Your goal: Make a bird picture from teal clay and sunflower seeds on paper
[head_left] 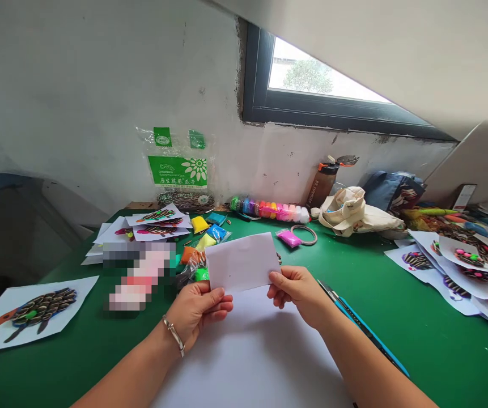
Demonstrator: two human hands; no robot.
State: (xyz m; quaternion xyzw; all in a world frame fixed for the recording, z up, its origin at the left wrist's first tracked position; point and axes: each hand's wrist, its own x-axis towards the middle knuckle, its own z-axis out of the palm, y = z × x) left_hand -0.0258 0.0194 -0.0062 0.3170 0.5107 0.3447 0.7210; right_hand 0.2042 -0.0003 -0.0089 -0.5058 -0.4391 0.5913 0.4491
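Note:
Between my two hands I hold up a small blank sheet of white paper [244, 260]. My left hand [203, 309] pinches its lower left corner, thumb in front and fingers curled behind. At the lower right corner my right hand [292, 288] grips it the same way. Beneath them a larger white sheet [252, 362] lies on the green table [397, 272]. Just behind the held paper are packets of coloured clay, among them an orange packet [188, 254] and a yellow packet [205, 242], partly hidden by it.
A sunflower-seed bird picture [43, 311] lies at left, near a stack of pictures [111, 232]. More seed pictures [460, 266] cover the right side. A blue-handled tool [371, 334] lies beside my right forearm. Along the wall stand a seed bag [179, 170], bottle [323, 181] and cloth bag [346, 212].

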